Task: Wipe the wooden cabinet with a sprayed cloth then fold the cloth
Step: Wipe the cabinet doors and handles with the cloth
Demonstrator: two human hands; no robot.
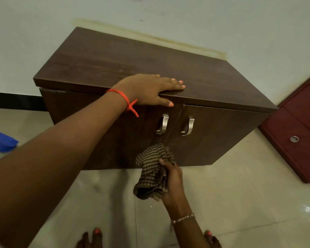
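Dark wooden cabinet (115, 59) on tiled floor against wall, left hand (149, 90) flat on its top front edge, fingers straight, thumb over the edge, right hand (174, 181) gripping bunched checked cloth (152, 169) low before the doors, just below two metal handles (162, 124)

Surface: pale glossy tiled floor (240, 203).
12 o'clock: wooden cabinet (115, 65), two doors, stood on the tiles against the wall.
3 o'clock: red wooden piece (302, 158) lay just beside the cabinet's end; contact undetermined.
9 o'clock: blue object (3, 142), blurred, at the edge.
6 o'clock: bare feet (95, 238) on the tiles.
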